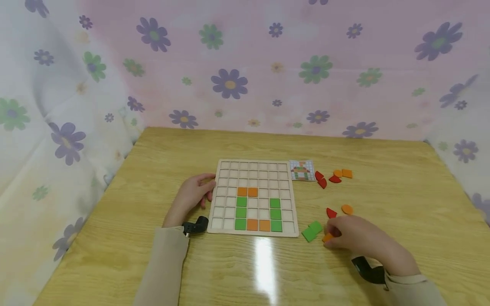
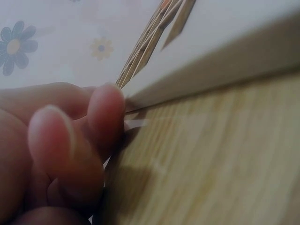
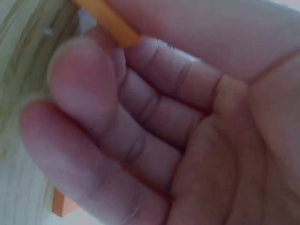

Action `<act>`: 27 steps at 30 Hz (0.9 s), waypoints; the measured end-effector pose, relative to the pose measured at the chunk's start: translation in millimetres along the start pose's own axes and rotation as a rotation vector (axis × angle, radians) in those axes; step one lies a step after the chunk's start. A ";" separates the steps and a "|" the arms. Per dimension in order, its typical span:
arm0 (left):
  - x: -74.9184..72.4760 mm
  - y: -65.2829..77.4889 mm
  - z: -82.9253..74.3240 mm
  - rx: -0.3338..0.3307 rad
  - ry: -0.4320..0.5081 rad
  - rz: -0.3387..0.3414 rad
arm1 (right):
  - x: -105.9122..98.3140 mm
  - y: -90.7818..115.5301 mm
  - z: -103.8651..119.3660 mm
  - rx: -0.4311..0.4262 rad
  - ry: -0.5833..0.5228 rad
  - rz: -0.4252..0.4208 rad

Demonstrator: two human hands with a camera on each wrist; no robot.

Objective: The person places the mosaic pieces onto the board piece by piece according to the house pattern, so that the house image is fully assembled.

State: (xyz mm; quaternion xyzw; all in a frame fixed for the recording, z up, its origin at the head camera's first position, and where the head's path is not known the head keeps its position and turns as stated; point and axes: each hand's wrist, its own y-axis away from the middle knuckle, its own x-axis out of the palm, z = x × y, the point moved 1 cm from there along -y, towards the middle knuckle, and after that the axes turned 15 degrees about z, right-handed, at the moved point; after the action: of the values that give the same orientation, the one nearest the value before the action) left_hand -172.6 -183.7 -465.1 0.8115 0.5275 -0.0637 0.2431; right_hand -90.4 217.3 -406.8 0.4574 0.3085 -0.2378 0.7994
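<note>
A wooden grid board (image 1: 232, 213) lies on the table with green and orange square tiles in several cells. At its left edge rests my left hand (image 1: 194, 192), fingers loosely bent with the tips against the rim; the left wrist view shows those fingers (image 2: 108, 110) beside the board's side (image 2: 211, 70). To the right of the board, my right hand (image 1: 357, 236) pinches an orange tile (image 1: 327, 237) between thumb and fingers, low over the table. In the right wrist view that orange tile (image 3: 110, 21) shows edge-on, partly hidden by the fingers.
Two green square tiles (image 1: 311, 231) lie between board and right hand. A red quarter-round piece (image 1: 331, 212) and an orange disc (image 1: 347, 209) lie just beyond the hand. Farther back are a pattern card (image 1: 302, 171), more red pieces (image 1: 322, 183) and an orange square (image 1: 347, 173).
</note>
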 end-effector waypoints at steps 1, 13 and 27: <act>-0.4 0.7 0.0 -0.001 -0.003 0.000 | -1.1 -0.4 0.4 -0.020 0.000 0.002; -5.9 7.2 0.2 -0.003 -0.010 0.002 | 0.4 -12.0 15.4 -0.176 -0.071 -0.046; -0.8 3.0 0.1 0.000 -0.010 0.011 | 9.0 -14.4 25.9 -0.282 -0.251 0.018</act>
State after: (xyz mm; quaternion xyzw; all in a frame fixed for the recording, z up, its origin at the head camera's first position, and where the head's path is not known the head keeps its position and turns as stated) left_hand -170.3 -185.4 -463.9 0.8142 0.5217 -0.0666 0.2460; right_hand -86.5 186.9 -411.5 0.3102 0.2326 -0.2403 0.8899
